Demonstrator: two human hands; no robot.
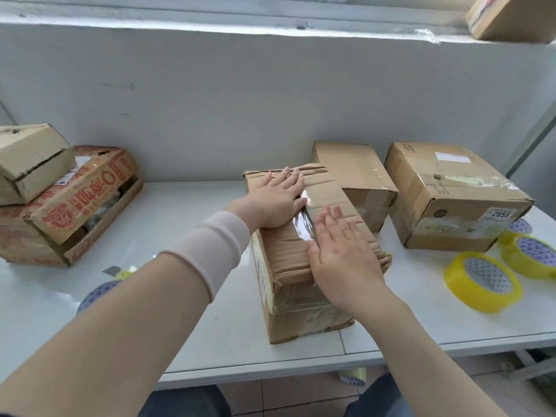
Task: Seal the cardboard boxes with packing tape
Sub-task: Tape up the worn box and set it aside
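Note:
A worn brown cardboard box stands in the middle of the white table, its top flaps closed. A strip of clear tape runs along the seam between the flaps. My left hand lies flat on the left flap, fingers straight, beside the tape. My right hand presses flat on the right flap, thumb near the tape's near end. Yellow tape rolls lie to the right of the box.
Two taped boxes stand at the back right. A red-printed open box with a small box on top sits at the left. A tape roll and small scraper lie near my left forearm. Another box rests on the ledge above.

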